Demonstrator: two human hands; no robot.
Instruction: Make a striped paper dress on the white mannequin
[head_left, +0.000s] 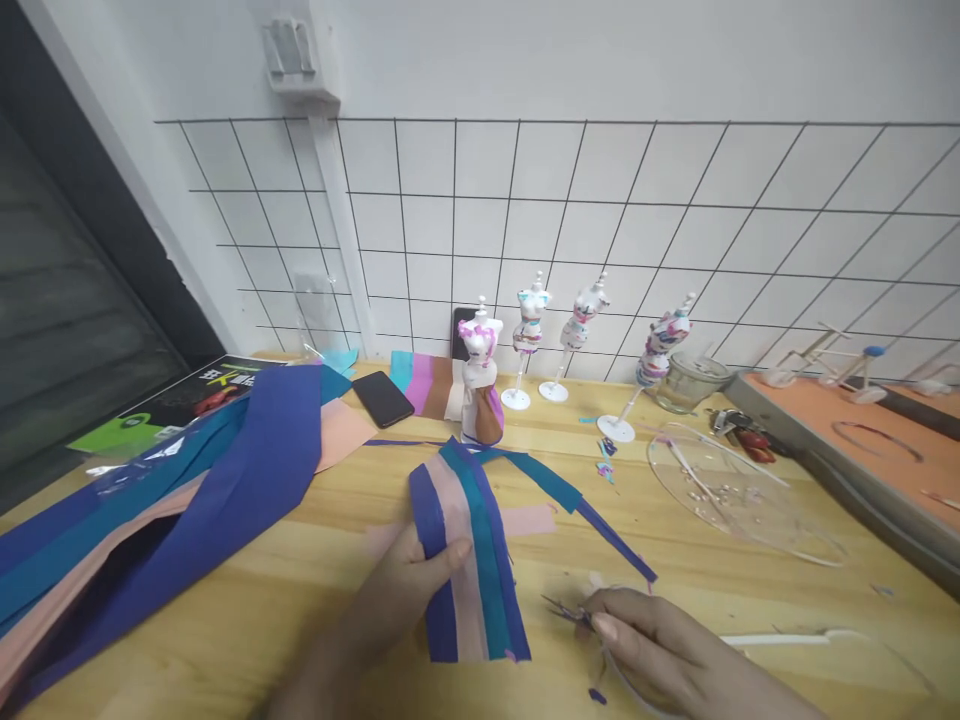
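Note:
My left hand (412,590) is closed on a striped fabric piece (480,570) of blue, pale pink and teal bands, with its thumb lying across the front. The piece stands tilted up over the table. To its right, my right hand (660,640) is closed around small scissors (568,610); their thin tips point left toward the fabric, apart from it, and the handles are mostly hidden by the fingers. A teal and blue fabric strip (551,480) trails off behind the striped piece. Under it shows a pale pink scrap (529,520).
Several small dress forms (532,320) stand along the back. Long fabric strips (247,480) cover the left side, near a phone (382,398). At right are a clear round tray (720,490) with small bits, a glass jar (686,380) and an orange-topped board (862,410).

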